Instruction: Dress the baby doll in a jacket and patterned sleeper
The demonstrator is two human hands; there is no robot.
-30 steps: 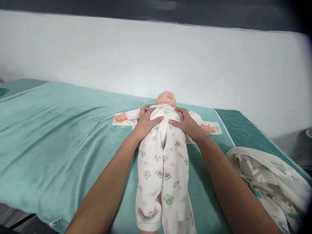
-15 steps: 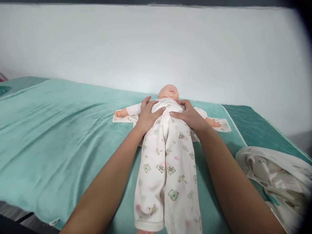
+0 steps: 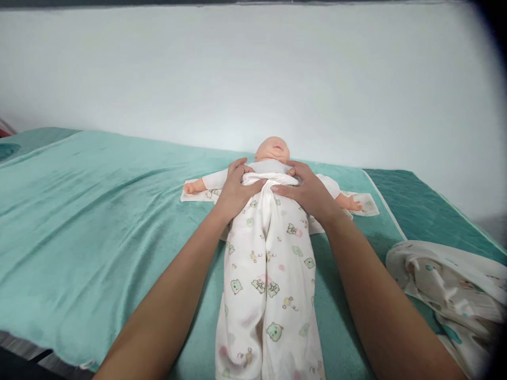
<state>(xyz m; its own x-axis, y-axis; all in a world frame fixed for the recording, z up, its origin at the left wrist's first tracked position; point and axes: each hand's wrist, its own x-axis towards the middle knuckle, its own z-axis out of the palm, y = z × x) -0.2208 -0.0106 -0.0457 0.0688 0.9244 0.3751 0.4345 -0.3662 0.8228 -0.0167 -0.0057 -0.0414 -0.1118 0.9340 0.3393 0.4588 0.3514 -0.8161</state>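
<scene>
The doll (image 3: 273, 149) lies on its back on the green cover (image 3: 119, 232). Over the doll's belly and legs are printed trousers (image 3: 273, 264); the left hand (image 3: 239, 191) and the right hand (image 3: 311, 191) pinch their waistband (image 3: 271, 178), each at one side of the doll.

doll (image 3: 272, 150): supine, arms spread | bear-print white trousers (image 3: 269, 264): on doll, legs extended, waistband bunched across torso
</scene>
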